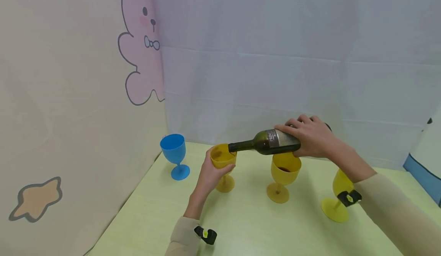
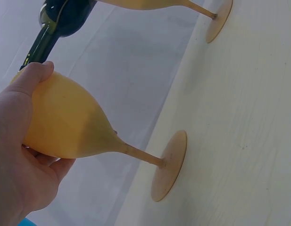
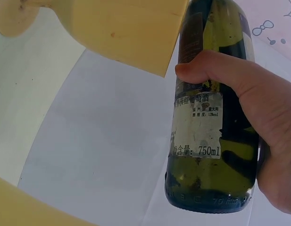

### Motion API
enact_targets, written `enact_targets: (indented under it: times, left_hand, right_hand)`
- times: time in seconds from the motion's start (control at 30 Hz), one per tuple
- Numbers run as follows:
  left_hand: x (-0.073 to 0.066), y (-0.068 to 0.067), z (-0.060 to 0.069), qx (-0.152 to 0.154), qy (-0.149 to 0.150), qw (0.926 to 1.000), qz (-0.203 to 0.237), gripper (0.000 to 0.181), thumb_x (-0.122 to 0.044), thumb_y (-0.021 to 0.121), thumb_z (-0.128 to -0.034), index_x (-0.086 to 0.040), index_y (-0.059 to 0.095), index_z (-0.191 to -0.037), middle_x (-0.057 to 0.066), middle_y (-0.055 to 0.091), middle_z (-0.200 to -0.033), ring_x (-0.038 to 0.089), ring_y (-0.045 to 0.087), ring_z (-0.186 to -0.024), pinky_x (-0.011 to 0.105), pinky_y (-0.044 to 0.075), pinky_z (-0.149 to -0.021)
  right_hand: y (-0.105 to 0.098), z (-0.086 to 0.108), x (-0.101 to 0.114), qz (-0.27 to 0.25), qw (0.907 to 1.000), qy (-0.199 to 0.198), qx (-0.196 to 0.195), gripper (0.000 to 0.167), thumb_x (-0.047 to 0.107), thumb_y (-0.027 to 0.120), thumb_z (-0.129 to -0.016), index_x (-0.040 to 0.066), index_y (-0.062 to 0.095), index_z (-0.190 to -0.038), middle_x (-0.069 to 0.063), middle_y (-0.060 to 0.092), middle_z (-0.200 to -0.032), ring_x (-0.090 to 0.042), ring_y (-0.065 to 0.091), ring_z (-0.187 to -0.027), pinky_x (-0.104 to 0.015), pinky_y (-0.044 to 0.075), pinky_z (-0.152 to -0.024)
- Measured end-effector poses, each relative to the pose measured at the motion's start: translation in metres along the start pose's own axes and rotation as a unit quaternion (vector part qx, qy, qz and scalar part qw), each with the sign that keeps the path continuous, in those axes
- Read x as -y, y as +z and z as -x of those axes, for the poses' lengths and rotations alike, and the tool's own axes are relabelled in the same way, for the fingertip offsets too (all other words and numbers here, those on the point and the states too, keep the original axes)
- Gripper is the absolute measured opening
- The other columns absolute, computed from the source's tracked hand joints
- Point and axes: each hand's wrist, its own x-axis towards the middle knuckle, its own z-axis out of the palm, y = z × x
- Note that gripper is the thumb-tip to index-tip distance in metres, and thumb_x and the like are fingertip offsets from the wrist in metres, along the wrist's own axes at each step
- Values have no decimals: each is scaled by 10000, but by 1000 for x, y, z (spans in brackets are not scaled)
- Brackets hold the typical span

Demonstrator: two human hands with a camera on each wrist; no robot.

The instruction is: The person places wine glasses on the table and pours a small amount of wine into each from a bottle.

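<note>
The person's left hand point(image 1: 211, 172) is wrapped around the bowl of a yellow cup point(image 1: 223, 157), with the thumb on the near side. This cup has a thin stem and a round foot. It is toward the back of the table point(image 1: 148, 221), between a blue cup point(image 1: 173, 150) and a second yellow cup point(image 1: 284, 173).

The right hand point(image 1: 311, 136) is grasping a dark green bottle point(image 1: 262, 142), with its fingers and thumb bent around the wide part. The bottle is tipped almost on its side, and its neck points left. Its mouth is right at the rim of the held cup. It is hard to tell if any drink is running out, because the gap there is so tiny. The right wrist view shows a pale label point(image 3: 197, 125) that says 750ml.

The second yellow cup stands upright and has some dark drink inside. A third yellow cup point(image 1: 339, 187) stands farther right, partly hidden by the right arm. The blue cup stands upright at the far left. Behind everything hangs a pale cloth point(image 1: 258, 76), and a pink bear picture point(image 1: 142, 62) is up on the left.
</note>
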Motion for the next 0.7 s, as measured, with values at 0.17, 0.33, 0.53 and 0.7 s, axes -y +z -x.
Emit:
enact_targets:
  times: [0.17,0.33,0.53,0.7]
  left_hand:
    - [0,1,1,35,-54,10000,20,894,-407,831,-787,-236,306,-1490,0,526,-1355,251,538,-1201,452,511,-1021]
    - [0,1,2,22,-43,10000,-3,890,-401,831,-788,-227,309,-1488,6,533,-1342,252,543,-1186,454,511,-1016]
    - [-1,0,3,50,-28,10000,41,889,-401,831,-787,-223,312,-1487,10,534,-1343,254,543,-1182,454,512,-1013]
    - [-2,1,4,45,-23,10000,20,885,-402,829,-790,-219,313,-1484,8,533,-1345,247,544,-1186,461,508,-1019]
  right_hand:
    - [3,1,-3,8,9999,-65,-104,904,432,912,-613,260,524,-1411,-66,613,-1218,-314,515,-1004,-508,482,-786]
    - [5,0,-5,-15,9999,-112,-125,885,449,901,-628,255,528,-1407,-67,612,-1220,-318,519,-1005,-515,487,-790]
    - [7,0,-6,-60,10000,-53,-8,899,451,905,-625,258,522,-1415,-64,608,-1235,-309,508,-1013,-515,480,-805]
    - [10,-1,-8,-116,9999,-30,38,916,441,911,-620,260,511,-1424,-66,604,-1247,-314,508,-1032,-521,477,-819]
